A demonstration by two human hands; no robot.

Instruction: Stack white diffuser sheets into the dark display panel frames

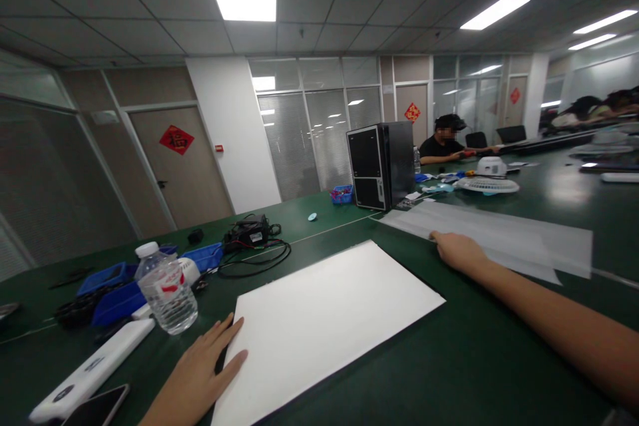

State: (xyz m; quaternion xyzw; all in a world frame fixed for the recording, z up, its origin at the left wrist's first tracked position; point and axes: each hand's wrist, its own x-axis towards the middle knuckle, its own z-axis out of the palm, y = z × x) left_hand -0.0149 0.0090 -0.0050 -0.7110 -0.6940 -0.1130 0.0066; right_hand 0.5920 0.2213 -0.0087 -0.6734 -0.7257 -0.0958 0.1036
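Note:
A large white sheet of paper [329, 319], or a thin stack of it, lies flat on the green table in front of me. My left hand [207, 363] rests at its left edge, fingers spread, with the thumb and fingertips on the white surface. Off to the right, my right hand [456, 249] is at the near left part of some thin translucent sheets [519, 236] lying on the table. Its fingers are curled together at the sheet's edge. Whether they pinch it is hidden.
Left of the paper stand a water bottle [172, 296], a long white device [94, 369], a phone [97, 406] and blue trays [117, 303]. Black cables [257, 269] lie behind. A black computer tower [382, 163] stands at the back; a person [444, 143] sits beyond it.

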